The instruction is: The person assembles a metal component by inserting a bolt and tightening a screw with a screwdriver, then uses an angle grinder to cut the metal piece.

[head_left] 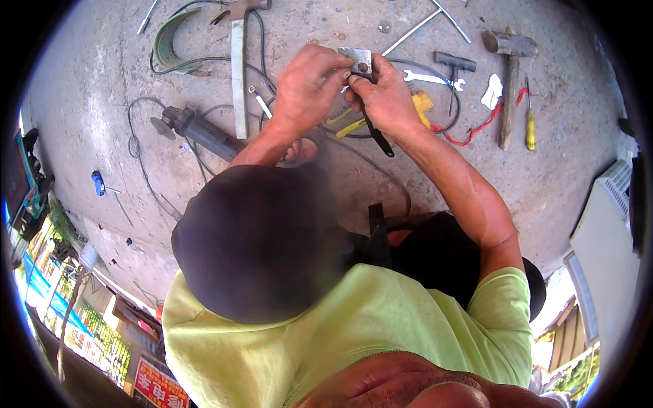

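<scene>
Gripping flat metal plate (356, 58) w/ both hands.

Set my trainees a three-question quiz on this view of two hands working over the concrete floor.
1. True or false: both hands touch the metal plate.
2. Which lies right of the hammer? A) grinder B) screwdriver C) bent bar
3. Fill in: the right hand also holds a dark ____.

Key: 1 true; the left hand grips it too. 2 B, the yellow-handled screwdriver. 3 tool, its kind unclear.
</scene>
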A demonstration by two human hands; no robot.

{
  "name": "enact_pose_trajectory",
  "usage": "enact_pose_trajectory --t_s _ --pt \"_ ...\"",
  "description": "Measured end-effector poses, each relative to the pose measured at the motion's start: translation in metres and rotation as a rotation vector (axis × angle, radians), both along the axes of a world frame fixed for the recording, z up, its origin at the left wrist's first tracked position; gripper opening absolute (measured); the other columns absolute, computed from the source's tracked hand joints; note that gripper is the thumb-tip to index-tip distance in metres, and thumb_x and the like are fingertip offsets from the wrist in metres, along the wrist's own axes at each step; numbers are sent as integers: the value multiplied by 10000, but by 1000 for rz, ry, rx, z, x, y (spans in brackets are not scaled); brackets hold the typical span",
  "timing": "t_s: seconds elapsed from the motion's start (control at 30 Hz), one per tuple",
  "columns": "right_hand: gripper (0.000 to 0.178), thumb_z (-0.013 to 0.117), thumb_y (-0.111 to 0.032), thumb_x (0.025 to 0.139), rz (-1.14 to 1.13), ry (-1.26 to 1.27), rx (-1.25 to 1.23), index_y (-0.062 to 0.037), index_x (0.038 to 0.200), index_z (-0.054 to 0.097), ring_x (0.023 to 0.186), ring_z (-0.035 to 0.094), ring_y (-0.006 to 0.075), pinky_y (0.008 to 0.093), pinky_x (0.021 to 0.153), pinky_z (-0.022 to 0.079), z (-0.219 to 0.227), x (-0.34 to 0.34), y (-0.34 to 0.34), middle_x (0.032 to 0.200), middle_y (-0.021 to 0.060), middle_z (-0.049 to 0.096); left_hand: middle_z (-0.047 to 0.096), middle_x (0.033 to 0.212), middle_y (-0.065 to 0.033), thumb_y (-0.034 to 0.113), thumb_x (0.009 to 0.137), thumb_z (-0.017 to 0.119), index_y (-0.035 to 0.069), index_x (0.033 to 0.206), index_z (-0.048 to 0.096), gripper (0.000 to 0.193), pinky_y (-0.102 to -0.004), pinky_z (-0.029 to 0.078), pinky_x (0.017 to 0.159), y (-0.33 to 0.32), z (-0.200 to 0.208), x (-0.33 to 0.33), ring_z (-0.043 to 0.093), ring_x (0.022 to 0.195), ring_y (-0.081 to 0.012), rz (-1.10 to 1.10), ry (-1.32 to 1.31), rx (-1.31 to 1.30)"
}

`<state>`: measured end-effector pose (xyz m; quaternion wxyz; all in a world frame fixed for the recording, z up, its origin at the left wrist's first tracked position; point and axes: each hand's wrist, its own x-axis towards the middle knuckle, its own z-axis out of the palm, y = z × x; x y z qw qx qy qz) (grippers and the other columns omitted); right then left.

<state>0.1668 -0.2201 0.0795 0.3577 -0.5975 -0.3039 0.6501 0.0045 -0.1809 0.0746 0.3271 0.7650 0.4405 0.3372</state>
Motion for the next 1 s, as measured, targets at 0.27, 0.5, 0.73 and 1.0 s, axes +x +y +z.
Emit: enact_pose_trajectory --t_s 0.27,0.5,0.73,1.0 --pt "198 580 -42 1002 4 10 -58 14 1192 568 730 622 104 257 614 520 -1 0 3 932 55 670 705 912 -81 15 825 802 40 986 735 175 -294 542 686 -6 7 1 681 758 -168 126 -50 -151" --pt "192 579 -54 1003 41 36 -31 13 1183 567 733 623 107 262 624 525 -1 1 6 935 60 677 692 901 -91 25 809 802 45 981 739 184 -330 548 677 -4 0 -5 693 762 -213 101 -65 -59" --pt "202 574 -55 1004 54 34 -30 19 1191 561 755 627 110 263 637 529 3 1 9 978 74 693 684 904 -98 -4 826 769 37 995 737 177 -326 546 678 -4 1 -5 682 743 -208 84 -92 -51" --pt "225 578 -54 1002 76 57 -33 13 1216 560 771 630 100 257 645 529 2 4 8 990 74 697 687 915 -100 -28 819 743 31 1006 730 196 -341 560 720 -1 5 -8 697 807 -235 20 -71 -6"
